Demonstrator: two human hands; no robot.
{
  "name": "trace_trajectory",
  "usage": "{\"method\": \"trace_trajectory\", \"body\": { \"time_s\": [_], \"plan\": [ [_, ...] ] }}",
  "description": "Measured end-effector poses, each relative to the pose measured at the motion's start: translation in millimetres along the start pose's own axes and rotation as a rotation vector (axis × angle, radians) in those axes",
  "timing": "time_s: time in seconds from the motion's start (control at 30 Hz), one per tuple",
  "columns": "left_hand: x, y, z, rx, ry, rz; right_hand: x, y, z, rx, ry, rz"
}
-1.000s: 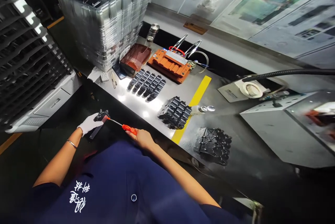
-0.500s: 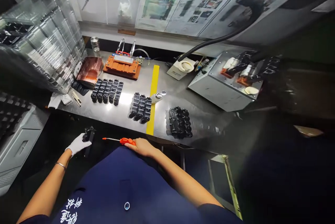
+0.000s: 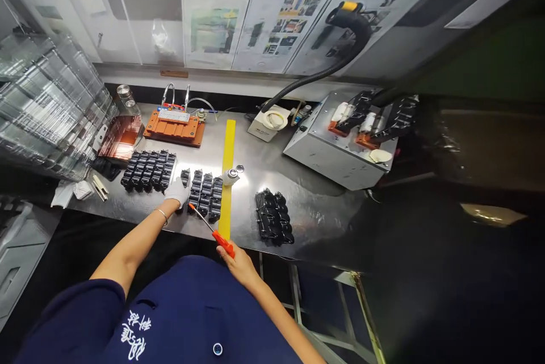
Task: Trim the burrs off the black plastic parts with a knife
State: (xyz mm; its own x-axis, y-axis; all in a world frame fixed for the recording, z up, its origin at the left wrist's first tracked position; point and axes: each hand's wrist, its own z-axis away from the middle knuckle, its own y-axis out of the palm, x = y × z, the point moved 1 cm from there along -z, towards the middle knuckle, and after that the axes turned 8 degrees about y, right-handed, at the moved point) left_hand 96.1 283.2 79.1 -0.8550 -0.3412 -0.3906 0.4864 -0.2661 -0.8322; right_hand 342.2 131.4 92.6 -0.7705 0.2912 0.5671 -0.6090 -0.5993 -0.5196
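Observation:
My left hand (image 3: pixel 177 191), in a white glove, is on the metal bench with its fingers closed around a narrow black plastic part (image 3: pixel 185 175). That part stands between a left group of black parts (image 3: pixel 149 171) and a row of several more black parts (image 3: pixel 206 195). In my bare right hand (image 3: pixel 240 268) is a red-handled screwdriver (image 3: pixel 223 243). Its thin metal shaft points up and left, and the orange tip is close beside my left hand and the nearest black parts. The glove hides the lower portion of the held part.
A yellow strip (image 3: pixel 229 142) crosses the steel bench (image 3: pixel 315 210), with a small bottle (image 3: pixel 230 177) on it. Right of it lie more black parts (image 3: pixel 273 217). An orange fixture (image 3: pixel 175 128), a grey metal box (image 3: pixel 336 157) and stacked clear trays (image 3: pixel 46 108) stand farther back.
My left hand has brought the black part from in front of the bench up and right onto it. My right hand has moved slightly right and down, turning the screwdriver tip toward the parts.

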Motion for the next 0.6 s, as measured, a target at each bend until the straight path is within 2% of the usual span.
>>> {"method": "trace_trajectory", "body": {
  "time_s": [0.1,0.23,0.3,0.43,0.6],
  "plan": [
    [-15,-5.1,-26,-0.048,0.035,-0.054,0,-8,6,-0.03,0.035,0.077],
    [-5,-25.1,-47,-0.149,0.016,-0.123,19,-7,12,0.019,0.021,0.284],
    [4,-26.7,-48,-0.168,-0.007,-0.139,34,-1,11,0.053,0.013,0.332],
    [25,-11.5,-26,-0.129,-0.058,-0.097,62,11,7,0.027,0.027,0.35],
    [63,13.2,25,-0.06,-0.102,0.057,79,16,7,-0.063,0.117,0.364]
  ]
}}
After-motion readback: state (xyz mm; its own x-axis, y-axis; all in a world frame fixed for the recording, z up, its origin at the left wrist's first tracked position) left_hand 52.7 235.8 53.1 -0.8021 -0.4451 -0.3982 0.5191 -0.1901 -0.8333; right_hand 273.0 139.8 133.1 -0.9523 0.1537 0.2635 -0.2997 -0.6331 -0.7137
